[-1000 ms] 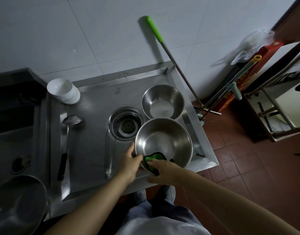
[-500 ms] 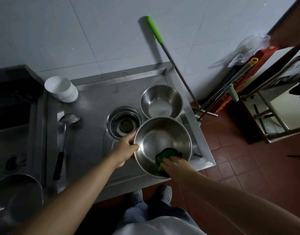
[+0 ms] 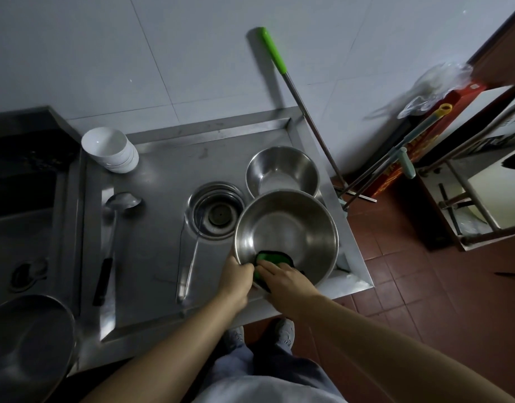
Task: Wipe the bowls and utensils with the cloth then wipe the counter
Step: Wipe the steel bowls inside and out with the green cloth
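Fingers (image 3: 244, 267) of left hand (image 3: 235, 276) gripping steel bowl (image 3: 288, 234) rim, bowl tilted twd person, right hand (image 3: 285, 279) pressing green cloth (image 3: 266, 258) inside

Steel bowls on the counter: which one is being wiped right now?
The larger steel bowl, nearest the person: the left hand grips its rim and the right hand presses the green cloth inside. The smaller bowl sits untouched behind.
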A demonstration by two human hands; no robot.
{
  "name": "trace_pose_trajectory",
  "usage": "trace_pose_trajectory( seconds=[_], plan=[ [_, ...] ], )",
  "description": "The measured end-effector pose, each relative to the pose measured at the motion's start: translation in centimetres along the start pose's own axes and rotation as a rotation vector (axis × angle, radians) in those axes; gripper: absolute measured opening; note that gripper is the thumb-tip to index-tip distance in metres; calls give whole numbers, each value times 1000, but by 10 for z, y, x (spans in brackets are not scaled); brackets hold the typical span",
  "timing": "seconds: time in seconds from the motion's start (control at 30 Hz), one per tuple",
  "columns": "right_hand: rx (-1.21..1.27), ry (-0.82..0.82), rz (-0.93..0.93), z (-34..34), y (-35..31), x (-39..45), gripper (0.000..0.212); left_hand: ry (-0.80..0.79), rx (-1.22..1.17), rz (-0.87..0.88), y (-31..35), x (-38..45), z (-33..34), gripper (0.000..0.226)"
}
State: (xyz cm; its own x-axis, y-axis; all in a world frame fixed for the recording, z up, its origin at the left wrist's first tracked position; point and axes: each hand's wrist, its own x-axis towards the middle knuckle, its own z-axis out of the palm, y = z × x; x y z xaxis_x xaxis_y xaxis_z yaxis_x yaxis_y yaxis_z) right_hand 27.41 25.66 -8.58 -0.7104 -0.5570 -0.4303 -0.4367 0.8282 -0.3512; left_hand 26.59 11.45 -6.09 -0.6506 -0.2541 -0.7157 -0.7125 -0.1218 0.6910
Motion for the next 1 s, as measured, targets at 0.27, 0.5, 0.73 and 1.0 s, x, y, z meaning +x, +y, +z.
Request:
trace_pose_trajectory(
  seconds=[0.27,0.5,0.73,1.0],
  plan=[
    [-403,-9,-197,-4,49,-20,41,-255,379,84,58,30,-50,40],
    [-515,240,-271,-6,43,-20,14,-170,492,167,74,35,-53,26],
    [-341,298,-43,-13,12,0,36,-95,-44,-223,-14,7,5,9],
    [-195,168,-60,-17,-7,8,23,32,126,-97,15,24,-4,32]
  ],
)
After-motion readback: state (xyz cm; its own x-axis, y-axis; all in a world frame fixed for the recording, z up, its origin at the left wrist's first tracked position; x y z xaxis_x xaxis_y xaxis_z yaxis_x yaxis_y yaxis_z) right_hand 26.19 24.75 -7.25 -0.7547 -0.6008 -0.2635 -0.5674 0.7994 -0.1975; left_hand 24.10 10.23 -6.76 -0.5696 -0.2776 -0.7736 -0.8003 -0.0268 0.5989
